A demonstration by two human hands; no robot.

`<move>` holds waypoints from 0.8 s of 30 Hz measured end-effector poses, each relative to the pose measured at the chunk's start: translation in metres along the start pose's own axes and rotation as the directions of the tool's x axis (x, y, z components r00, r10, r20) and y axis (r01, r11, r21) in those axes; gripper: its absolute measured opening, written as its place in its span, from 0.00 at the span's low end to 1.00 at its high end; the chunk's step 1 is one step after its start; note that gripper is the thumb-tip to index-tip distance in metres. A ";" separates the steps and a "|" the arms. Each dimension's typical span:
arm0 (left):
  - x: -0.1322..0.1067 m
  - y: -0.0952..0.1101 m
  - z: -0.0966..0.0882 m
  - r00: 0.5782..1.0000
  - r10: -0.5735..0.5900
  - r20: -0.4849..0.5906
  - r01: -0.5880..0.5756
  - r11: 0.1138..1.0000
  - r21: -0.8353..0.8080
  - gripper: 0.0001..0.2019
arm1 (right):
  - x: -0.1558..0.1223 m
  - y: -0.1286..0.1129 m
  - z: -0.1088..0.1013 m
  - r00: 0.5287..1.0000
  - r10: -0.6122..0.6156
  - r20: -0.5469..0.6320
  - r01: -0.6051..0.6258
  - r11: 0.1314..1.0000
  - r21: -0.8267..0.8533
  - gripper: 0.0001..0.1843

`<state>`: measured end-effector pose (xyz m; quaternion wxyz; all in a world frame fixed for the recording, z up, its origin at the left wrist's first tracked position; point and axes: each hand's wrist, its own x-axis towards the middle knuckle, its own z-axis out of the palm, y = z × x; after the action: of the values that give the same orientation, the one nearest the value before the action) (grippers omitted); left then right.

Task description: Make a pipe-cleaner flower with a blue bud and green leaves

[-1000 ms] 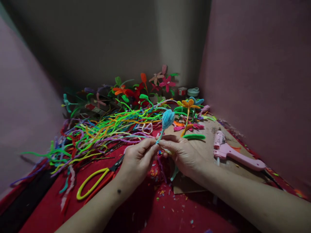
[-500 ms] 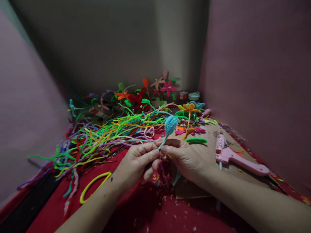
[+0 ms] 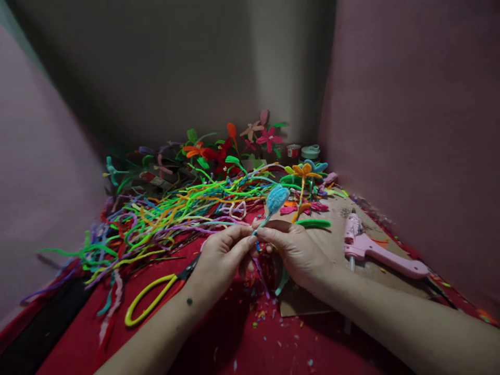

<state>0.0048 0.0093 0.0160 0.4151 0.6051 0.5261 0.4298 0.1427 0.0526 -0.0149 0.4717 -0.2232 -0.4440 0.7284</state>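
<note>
A light blue pipe-cleaner flower bud [image 3: 277, 199] on a thin stem tilts up and to the right between my hands. My left hand [image 3: 230, 249] pinches the lower end of the stem between thumb and forefinger. Close beside it, my right hand [image 3: 289, 244] grips the same stem a little higher, thumb on the near side. The fingertips of both hands almost meet, and the curled fingers hide the stem's bottom end. Under my left wrist lie scissors with a yellow handle [image 3: 150, 299], partly covered by the forearm.
Loose coloured pipe cleaners [image 3: 172, 208] spread over the left and middle of the red cloth [image 3: 219, 333]. A pink glue gun [image 3: 375, 250] lies on cardboard [image 3: 302, 307] at right. Finished pipe-cleaner flowers [image 3: 269, 137] and a jar with a pale green lid [image 3: 310, 151] stand behind.
The bud has tipped further right and its stem lies lower. My left thumb has slid closer to my right fingertips, and more of the scissors shows. The view has shifted slightly.
</note>
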 end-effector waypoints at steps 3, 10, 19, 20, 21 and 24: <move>-0.002 -0.001 0.004 0.991 0.101 -0.083 -0.090 0.988 0.129 0.07 | 0.001 0.001 -0.001 1.000 -0.007 0.006 0.007 1.000 -0.026 0.05; -0.003 0.006 0.003 0.996 -0.077 -0.041 0.073 0.993 -0.094 0.08 | -0.003 -0.005 0.000 0.996 -0.034 0.080 0.035 0.999 -0.022 0.06; 0.000 0.007 -0.002 0.960 -0.207 0.189 0.277 0.804 -0.526 0.06 | 0.001 -0.005 0.002 0.995 -0.060 0.084 0.059 0.998 0.015 0.03; 0.001 0.006 -0.004 0.949 -0.211 0.232 0.308 0.774 -0.553 0.05 | 0.001 -0.004 0.002 0.994 -0.059 0.095 0.057 0.998 0.027 0.03; 0.002 0.004 -0.006 0.937 -0.213 0.278 0.340 0.745 -0.574 0.05 | 0.002 -0.003 0.002 0.993 -0.057 0.106 0.052 0.998 0.042 0.03; 0.005 0.000 -0.013 0.894 -0.221 0.391 0.430 0.672 -0.603 0.03 | 0.002 -0.001 0.002 0.990 -0.056 0.127 0.046 0.995 0.085 0.03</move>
<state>-0.0071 0.0145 0.0201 0.7475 0.3630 0.3683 0.4169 0.1409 0.0539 -0.0128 0.4690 -0.1446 -0.4492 0.7466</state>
